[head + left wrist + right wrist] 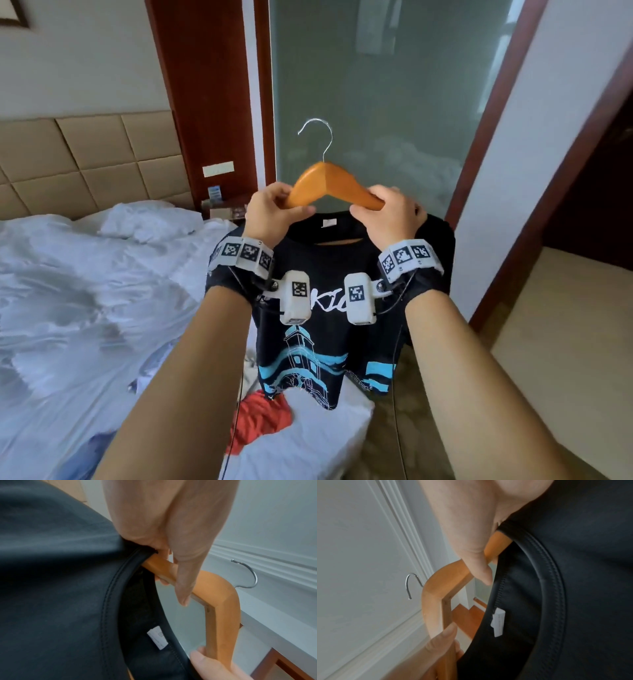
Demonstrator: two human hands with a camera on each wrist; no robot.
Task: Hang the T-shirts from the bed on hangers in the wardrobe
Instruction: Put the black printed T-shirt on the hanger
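the black t-shirt (pixel 329 308) is up off the bed (pixel 85 308) and hangs in the air in the middle of the scene, between the two hands, with the wooden hanger (pixel 330 186) fed through its neck opening. the left hand (pixel 270 214) has its fingers curled round the left arm of the hanger and pinches the collar there; the right hand (pixel 387 216) does the same on the right arm, thumb under the wood. in the left wrist view the collar seam (pixel 109 601) sits right at the point where the wood goes into the cloth, and the right wrist view shows the same on the other side, with the white neck label (pixel 498 622) hanging loose inside. the middle of the hanger and its metal hook (pixel 318 137) stand well clear above the collar.

as i judge it, this shirt is nearly dressed on its hanger: both arms are inside, but the shoulders look not yet settled, since the collar hangs slack below the hanger's middle. carrying it to the wardrobe and hooking it on a rail is left to do. no wardrobe interior or rail shows in these views, only a frosted glass panel (pixel 376 102) far ahead in a dark red wooden frame.

more is left on the bed: a red garment (pixel 263 421) lies crumpled near the near right corner of the mattress, just below the black shirt's hem, and something pale blue (pixel 85 455) lies nearer and to the left. whether these are t-shirts i cannot tell. a white pillow (pixel 147 219) lies at the far end by the padded headboard (pixel 85 164).
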